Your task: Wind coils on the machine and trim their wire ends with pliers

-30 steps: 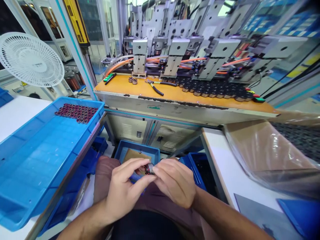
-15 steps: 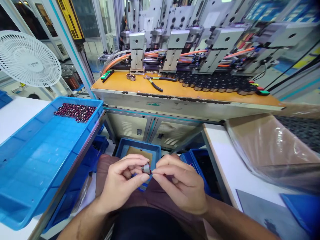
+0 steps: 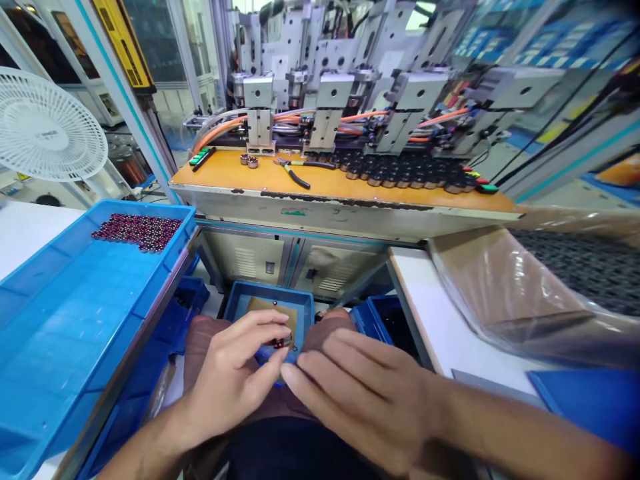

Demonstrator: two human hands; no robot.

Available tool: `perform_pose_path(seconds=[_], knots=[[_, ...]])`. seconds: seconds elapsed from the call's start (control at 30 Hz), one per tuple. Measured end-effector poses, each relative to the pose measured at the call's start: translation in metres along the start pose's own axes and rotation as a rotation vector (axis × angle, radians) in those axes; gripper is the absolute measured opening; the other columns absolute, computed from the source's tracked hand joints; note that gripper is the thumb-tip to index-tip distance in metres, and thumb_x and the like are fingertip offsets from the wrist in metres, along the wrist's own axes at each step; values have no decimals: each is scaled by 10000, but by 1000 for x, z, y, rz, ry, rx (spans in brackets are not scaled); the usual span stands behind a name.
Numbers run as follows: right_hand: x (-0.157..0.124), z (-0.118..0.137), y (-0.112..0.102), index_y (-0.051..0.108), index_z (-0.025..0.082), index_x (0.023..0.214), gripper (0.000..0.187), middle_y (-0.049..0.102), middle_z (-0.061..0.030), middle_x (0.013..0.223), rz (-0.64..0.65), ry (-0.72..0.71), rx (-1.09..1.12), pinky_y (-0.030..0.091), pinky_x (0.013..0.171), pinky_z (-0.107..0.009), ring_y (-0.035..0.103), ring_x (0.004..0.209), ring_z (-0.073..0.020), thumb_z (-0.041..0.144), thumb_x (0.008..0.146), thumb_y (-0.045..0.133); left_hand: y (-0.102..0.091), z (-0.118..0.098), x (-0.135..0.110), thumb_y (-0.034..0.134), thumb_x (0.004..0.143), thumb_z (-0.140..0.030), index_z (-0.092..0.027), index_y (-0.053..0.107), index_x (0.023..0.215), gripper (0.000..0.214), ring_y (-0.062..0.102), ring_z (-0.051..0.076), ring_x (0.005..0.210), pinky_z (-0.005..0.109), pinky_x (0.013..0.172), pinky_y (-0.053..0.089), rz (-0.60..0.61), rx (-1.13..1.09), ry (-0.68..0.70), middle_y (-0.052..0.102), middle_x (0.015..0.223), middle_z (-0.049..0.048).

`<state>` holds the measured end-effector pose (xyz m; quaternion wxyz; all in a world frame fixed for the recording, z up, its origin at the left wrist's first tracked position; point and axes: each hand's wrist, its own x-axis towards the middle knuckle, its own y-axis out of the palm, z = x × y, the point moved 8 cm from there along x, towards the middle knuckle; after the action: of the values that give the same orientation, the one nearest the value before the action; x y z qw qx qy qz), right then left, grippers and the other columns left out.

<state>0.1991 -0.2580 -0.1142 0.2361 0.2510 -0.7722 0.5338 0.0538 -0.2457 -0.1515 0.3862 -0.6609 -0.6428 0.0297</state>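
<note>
My left hand (image 3: pixel 235 380) pinches a small dark coil part (image 3: pixel 278 344) with red winding between thumb and fingers, above my lap. My right hand (image 3: pixel 360 400) lies just to its right, fingers stretched out and apart, fingertips close to the part but not gripping it. Below the hands sits a small blue bin (image 3: pixel 240 305) with a brown card in it. A large blue tray (image 3: pixel 85 300) at my left holds a cluster of several similar dark red coils (image 3: pixel 137 231) in its far corner.
Ahead stands an orange-topped machine bench (image 3: pixel 340 190) with pliers (image 3: pixel 295 172), two small metal rings (image 3: pixel 249 160) and rows of dark cylindrical parts (image 3: pixel 405 172). A white fan (image 3: pixel 47 130) is at far left. A plastic-covered tray (image 3: pixel 540 287) lies on the white table at right.
My right hand let go of the coil part and spread its fingers, moving forward and lower. The left hand keeps the part. The view shifted slightly right.
</note>
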Motion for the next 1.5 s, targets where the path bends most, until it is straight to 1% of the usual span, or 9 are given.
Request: perform_pose_path(seconds=[0.13, 0.37, 0.47, 0.63, 0.77, 1.0, 1.23, 1.4, 1.5], knots=[[12, -10, 23, 704, 65, 901, 332, 675, -123, 840, 82, 40, -9, 440, 608, -354, 571, 710, -215, 97, 941, 377, -1, 0, -1, 664, 822, -67, -191, 676, 1078, 285, 677, 158, 1056, 247, 932, 539, 2, -30, -18, 726, 1116, 73], [-6, -41, 57, 622, 146, 802, 248, 583, -22, 737, 187, 709, 750, 424, 617, -248, 539, 682, -123, 190, 990, 466, -11, 9, -7, 703, 801, -67, -218, 714, 1034, 278, 704, 163, 998, 252, 874, 568, -58, -187, -48, 739, 1095, 66], [-1, -58, 67, 615, 161, 741, 261, 575, 9, 701, 301, 768, 925, 422, 572, -206, 539, 624, -93, 222, 975, 516, -15, 13, -8, 695, 803, -57, -227, 731, 996, 260, 713, 168, 976, 251, 843, 579, -83, -192, -35, 742, 1082, 65], [21, -180, 55, 652, 141, 912, 169, 643, -16, 821, 3, 769, 330, 497, 699, -269, 608, 728, -145, 290, 856, 710, -27, 26, -11, 679, 814, -67, -235, 722, 982, 242, 717, 203, 984, 300, 835, 596, -182, -163, -76, 734, 1118, 82], [31, -267, 87, 646, 110, 984, 237, 642, -51, 998, -29, 767, 172, 486, 912, -392, 624, 992, -216, 327, 891, 667, -38, 31, -16, 668, 824, -75, -231, 723, 977, 225, 715, 225, 996, 322, 810, 608, -250, -172, -108, 735, 1107, 100], [19, -326, 150, 413, 163, 537, 576, 474, 50, 571, 7, 808, 193, 513, 668, -323, 614, 721, -166, 566, 722, 781, -58, 33, -28, 687, 815, -74, -221, 737, 950, 206, 707, 217, 1005, 299, 798, 602, -372, -180, -188, 734, 1098, 99], [-17, -282, 119, 566, 186, 681, 342, 530, 8, 679, 75, 788, 252, 511, 693, -336, 587, 757, -199, 291, 600, 881, -50, 35, -30, 682, 819, -61, -227, 736, 981, 237, 694, 199, 1019, 279, 800, 593, -417, -281, -198, 724, 1119, 91], [-52, -165, 88, 587, 149, 1220, 484, 615, -86, 951, 139, 780, 338, 548, 756, -351, 626, 831, -219, 138, 740, 640, -43, 31, -28, 689, 815, -72, -206, 742, 962, 205, 702, 208, 998, 290, 785, 603, -389, -288, -190, 732, 1097, 103], [-81, -79, 94, 465, 178, 1306, 447, 643, -72, 1004, 159, 944, 777, 559, 857, -319, 668, 936, -186, 157, 864, 532, -41, 32, -25, 693, 813, -76, -204, 745, 951, 196, 707, 208, 986, 300, 799, 606, -376, -275, -201, 734, 1091, 101]])
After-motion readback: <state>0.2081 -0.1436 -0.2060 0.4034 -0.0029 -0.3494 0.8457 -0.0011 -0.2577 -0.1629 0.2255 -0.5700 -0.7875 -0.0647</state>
